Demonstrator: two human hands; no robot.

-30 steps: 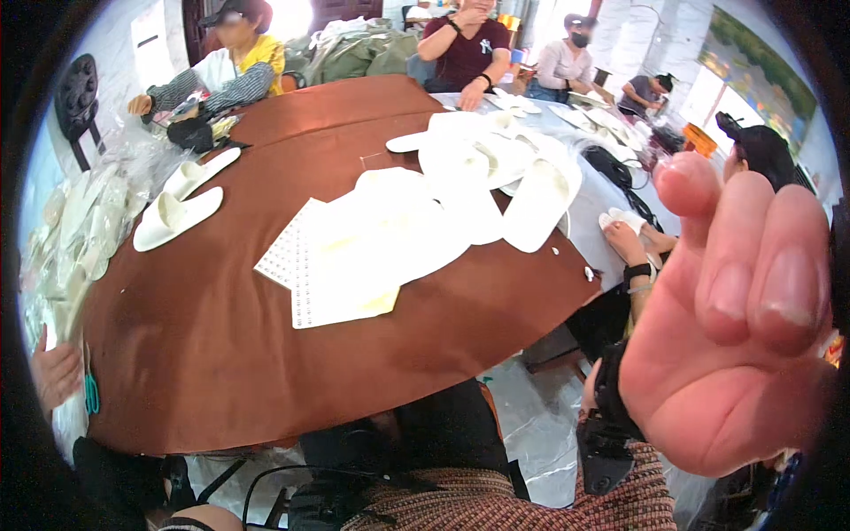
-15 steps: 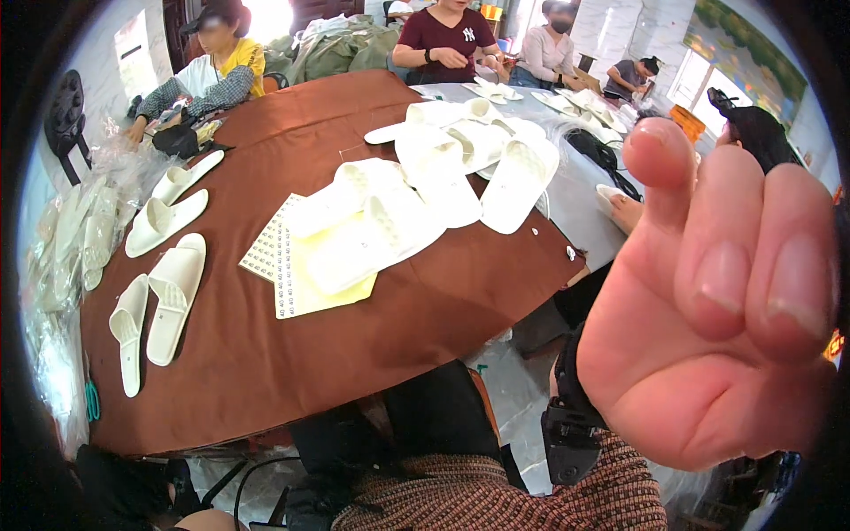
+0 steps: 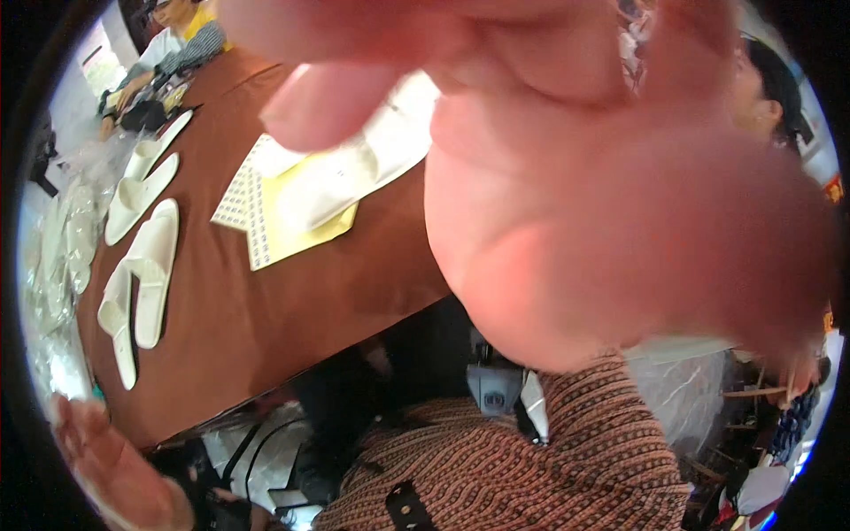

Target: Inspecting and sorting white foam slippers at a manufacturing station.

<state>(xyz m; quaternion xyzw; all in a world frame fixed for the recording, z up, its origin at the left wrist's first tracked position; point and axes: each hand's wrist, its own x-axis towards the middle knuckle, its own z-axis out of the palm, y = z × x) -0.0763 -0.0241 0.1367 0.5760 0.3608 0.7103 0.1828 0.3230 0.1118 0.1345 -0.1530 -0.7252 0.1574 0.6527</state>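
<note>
The brown worktop (image 3: 266,345) spreads widest. Over its right side looms the right hand (image 3: 567,195), blurred; whether its fingers meet on anything, I cannot tell. The left hand (image 3: 124,469), fingers extended and nothing visible in it, is at the near left corner. Four white slippers (image 3: 158,288) line the left edge; farther inward, another slipper (image 3: 328,190) lies on a yellow sheet (image 3: 276,243). The step looks like free-handed positioning; touching a slipper would call for lowering a hand.
</note>
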